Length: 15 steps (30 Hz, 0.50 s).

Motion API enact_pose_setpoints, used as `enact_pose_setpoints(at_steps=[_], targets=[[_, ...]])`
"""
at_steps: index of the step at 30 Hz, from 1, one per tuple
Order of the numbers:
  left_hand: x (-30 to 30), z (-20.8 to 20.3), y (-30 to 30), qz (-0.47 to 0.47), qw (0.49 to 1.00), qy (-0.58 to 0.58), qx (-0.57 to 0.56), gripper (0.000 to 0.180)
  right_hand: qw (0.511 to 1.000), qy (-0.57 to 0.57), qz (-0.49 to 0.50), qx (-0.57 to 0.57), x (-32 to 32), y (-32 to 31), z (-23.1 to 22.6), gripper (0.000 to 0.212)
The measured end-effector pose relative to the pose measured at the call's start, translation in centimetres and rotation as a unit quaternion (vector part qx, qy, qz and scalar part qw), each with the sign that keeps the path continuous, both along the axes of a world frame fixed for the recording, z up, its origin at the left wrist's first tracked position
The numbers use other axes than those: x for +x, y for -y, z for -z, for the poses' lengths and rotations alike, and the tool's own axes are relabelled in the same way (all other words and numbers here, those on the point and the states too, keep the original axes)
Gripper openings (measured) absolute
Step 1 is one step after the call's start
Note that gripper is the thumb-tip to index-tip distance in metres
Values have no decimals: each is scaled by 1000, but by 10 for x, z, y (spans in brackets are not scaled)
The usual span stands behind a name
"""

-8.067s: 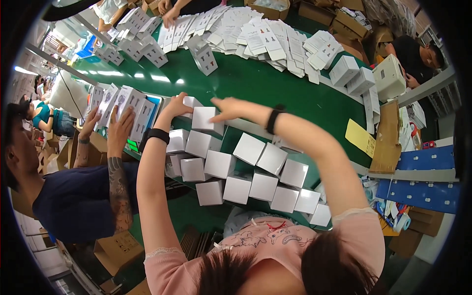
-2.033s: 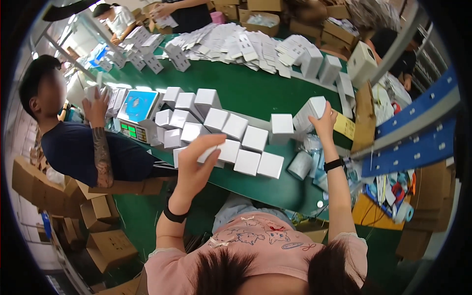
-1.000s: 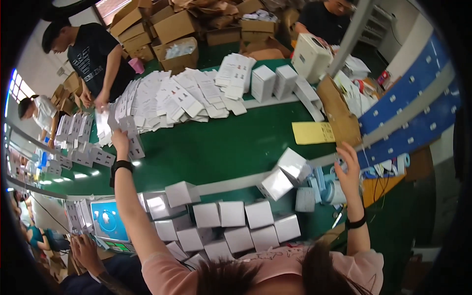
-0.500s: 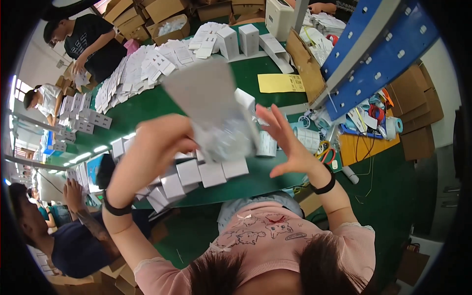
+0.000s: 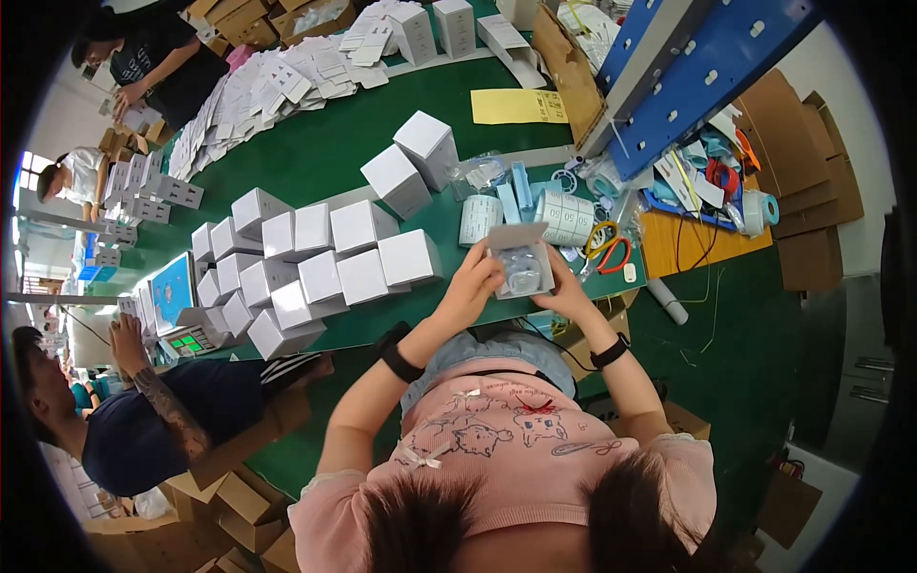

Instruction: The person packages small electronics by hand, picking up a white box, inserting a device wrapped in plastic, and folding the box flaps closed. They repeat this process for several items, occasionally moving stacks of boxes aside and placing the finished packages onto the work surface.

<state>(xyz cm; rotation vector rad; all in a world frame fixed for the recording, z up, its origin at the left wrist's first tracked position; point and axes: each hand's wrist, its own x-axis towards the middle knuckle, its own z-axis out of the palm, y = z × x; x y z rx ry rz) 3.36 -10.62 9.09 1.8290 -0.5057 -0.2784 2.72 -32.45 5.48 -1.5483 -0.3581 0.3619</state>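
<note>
Close to my body at the table's front edge, my left hand (image 5: 478,282) and my right hand (image 5: 566,289) grip a small white box (image 5: 517,235) from its two sides. The box's top stands open with a flap raised. A clear plastic-wrapped item (image 5: 522,272) shows inside it; what the plastic wraps is hard to make out. Just beyond the box lie two rolls of white labels (image 5: 480,221). Scissors with yellow and red handles (image 5: 606,247) rest beside my right hand.
Rows of white boxes (image 5: 363,277) cover the table to my left, with two taller white boxes (image 5: 426,148) behind. Flat white cartons (image 5: 287,81) pile up farther off. A blue perforated post (image 5: 688,86) rises at the right. A co-worker (image 5: 172,420) sits at left.
The blurred white box has come down from high in front of me to the table edge. My hands have lowered and drawn together around it. My view has shifted slightly.
</note>
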Motion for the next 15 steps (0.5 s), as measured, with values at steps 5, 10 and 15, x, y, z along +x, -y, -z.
enact_pose_setpoints(at_steps=[5, 10, 15], targets=[[0, 39, 29, -127, 963, -37, -235, 49, 984, 69, 105, 128, -7, -10, 26, 76], [10, 40, 33, -146, 958, -89, -229, 64, 983, 128, 116, 57, -10, -15, 3, 58], [10, 45, 38, -168, 971, -41, -164, 60, 942, 250, 158, -161, -4, -19, -8, 35]])
